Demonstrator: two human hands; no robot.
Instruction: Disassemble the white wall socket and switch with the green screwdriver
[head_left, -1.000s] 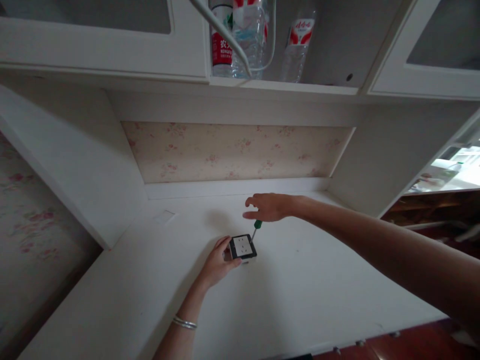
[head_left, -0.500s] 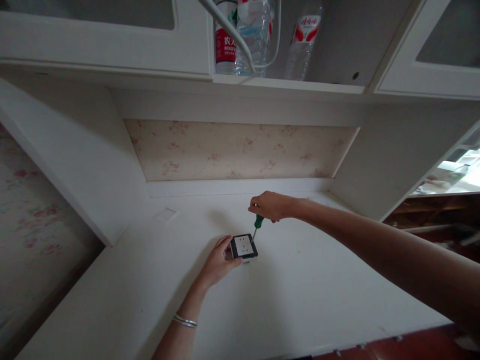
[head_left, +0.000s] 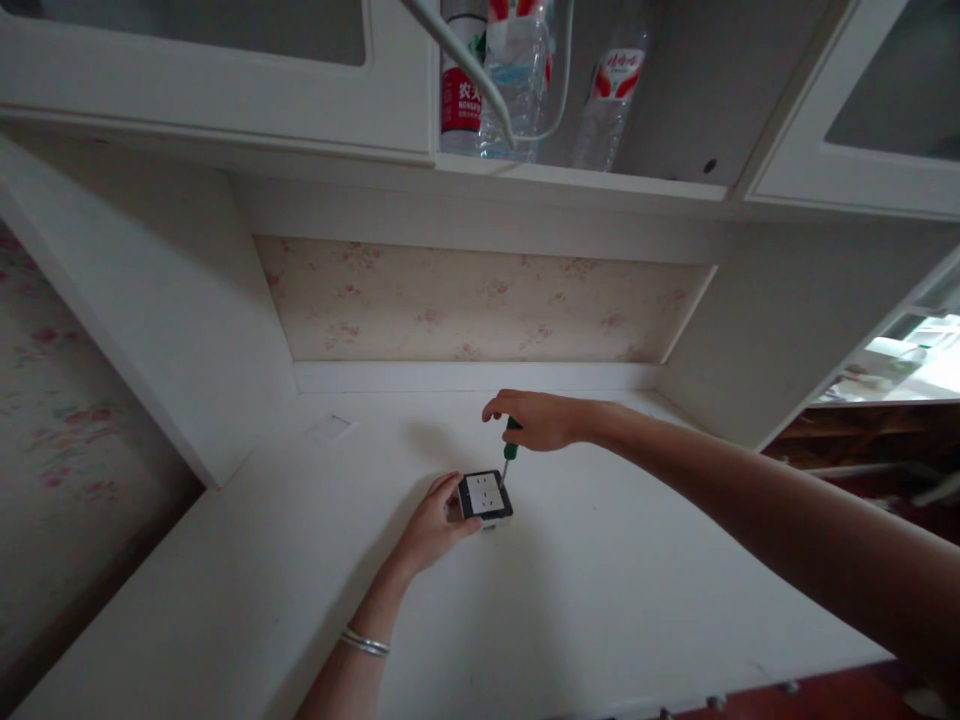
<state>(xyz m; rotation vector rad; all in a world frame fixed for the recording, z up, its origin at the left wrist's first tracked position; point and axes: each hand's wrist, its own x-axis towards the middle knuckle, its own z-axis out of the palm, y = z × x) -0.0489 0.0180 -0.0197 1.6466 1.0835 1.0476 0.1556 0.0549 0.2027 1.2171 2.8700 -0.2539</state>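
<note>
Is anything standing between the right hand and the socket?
Only the green screwdriver at the right hand, its shaft reaching the socket's right side; nothing else visible intervenes. The left hand holds the opposite side.

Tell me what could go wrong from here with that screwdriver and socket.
The screwdriver tilts over the right side of the socket, so its tip might slip and scratch the face. The left hand has its thumb at the near edge; a slip that way could jab it. Held by that hand alone, the socket may twist if the right hand turns hard.
</note>
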